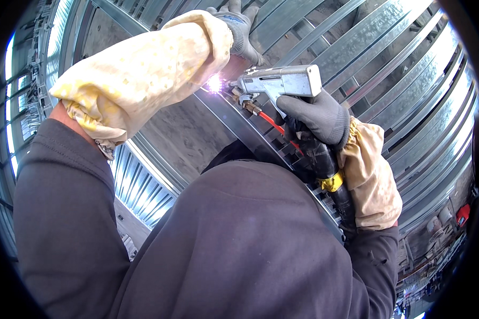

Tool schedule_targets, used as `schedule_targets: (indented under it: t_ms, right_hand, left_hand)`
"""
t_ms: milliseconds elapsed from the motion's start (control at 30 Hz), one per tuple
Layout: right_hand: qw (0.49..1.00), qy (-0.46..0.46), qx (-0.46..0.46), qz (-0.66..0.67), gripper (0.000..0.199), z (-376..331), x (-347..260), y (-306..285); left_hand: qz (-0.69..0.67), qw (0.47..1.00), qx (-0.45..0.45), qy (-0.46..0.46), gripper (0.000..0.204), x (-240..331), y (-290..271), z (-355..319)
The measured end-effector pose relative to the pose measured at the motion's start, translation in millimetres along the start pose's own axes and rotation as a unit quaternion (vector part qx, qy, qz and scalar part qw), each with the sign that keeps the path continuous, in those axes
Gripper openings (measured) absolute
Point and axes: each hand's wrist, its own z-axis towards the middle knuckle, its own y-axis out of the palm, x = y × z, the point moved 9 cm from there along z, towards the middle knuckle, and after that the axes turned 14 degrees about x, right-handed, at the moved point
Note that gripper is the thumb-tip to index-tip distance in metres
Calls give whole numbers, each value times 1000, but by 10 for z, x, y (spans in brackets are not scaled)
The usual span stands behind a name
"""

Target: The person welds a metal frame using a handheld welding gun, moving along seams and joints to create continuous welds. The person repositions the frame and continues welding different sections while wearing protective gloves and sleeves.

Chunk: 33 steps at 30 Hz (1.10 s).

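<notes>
Head view: I'm watching the grey-gloved right hand (pixel 324 121) holding a silver-grey, pistol-shaped metal torch (pixel 278 81), fingers wrapped round it. I'm judging this step to be welding: a dazzling violet-white arc (pixel 214 83) is burning at its tip, left of those fingers, near a long grey steel rail (pixel 234 121). The next move, I'm thinking, is calling for a steady torch and slow travel. The torch is pointing left, away from the right fingers, its long axis running nearly crosswise, dipping slightly toward the arc. Beyond the arc, the grey-gloved left hand (pixel 240 31) is lying with fingers spread wide; whether they're pressing anything, I cannot tell.
</notes>
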Motion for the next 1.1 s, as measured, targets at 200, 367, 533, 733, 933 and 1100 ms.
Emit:
schedule_targets:
  t_ms: [200, 367, 533, 733, 933, 1100]
  right_hand:
    - [1000, 4, 3, -5, 43, -46, 0, -14]
    - [999, 42, -9, 0, 45, -108, 2, 12]
    - [1000, 23, 9, -6, 43, -104, 53, -31]
    - [999, 46, 9, -8, 42, -126, 123, -41]
    - [998, 57, 8, -6, 41, -151, 160, -64]
    - [997, 77, 10, 8, 41, -217, 187, -72]
  left_hand:
    - [-12, 1000, 14, 9, 130, 4, 2, -12]
    - [-8, 1000, 21, 5, 127, 5, 5, -37]
    - [-23, 999, 25, 9, 125, 20, -19, -33]
    - [-19, 999, 25, 9, 125, 7, -8, -39]
    - [-16, 1000, 3, 4, 126, 8, 2, 0]
    - [-19, 1000, 5, 8, 127, 18, 4, 3]
